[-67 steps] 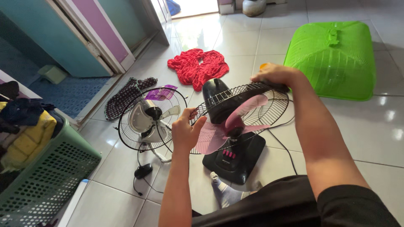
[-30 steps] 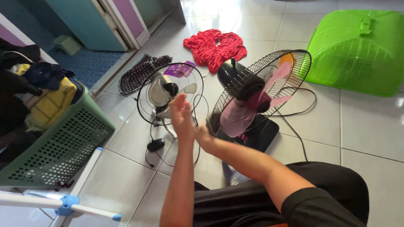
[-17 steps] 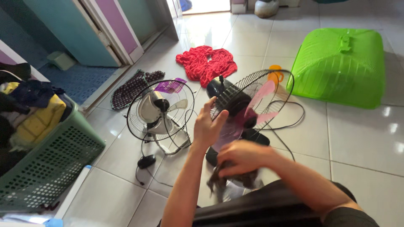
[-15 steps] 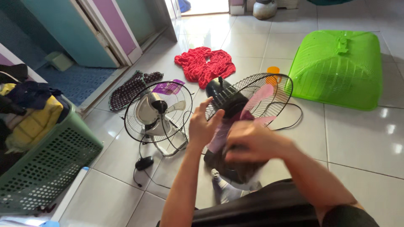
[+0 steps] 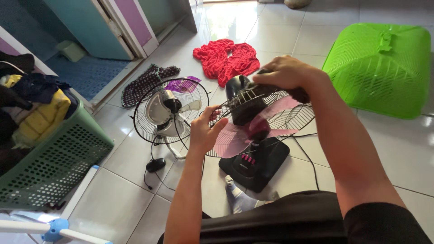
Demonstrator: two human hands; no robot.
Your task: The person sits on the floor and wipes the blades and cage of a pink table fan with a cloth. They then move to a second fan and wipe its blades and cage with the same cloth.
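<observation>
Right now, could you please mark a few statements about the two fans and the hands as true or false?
1. The left hand grips the wire guard of the black fan. True.
2. The black fan's blades are green. False: they are translucent pink.
3. The right hand rests on top of the black fan's guard. True.
4. The white fan lies inside the laundry basket. False: it stands on the tiled floor beside the black fan.
5. A red cloth lies beyond the fans. True.
</observation>
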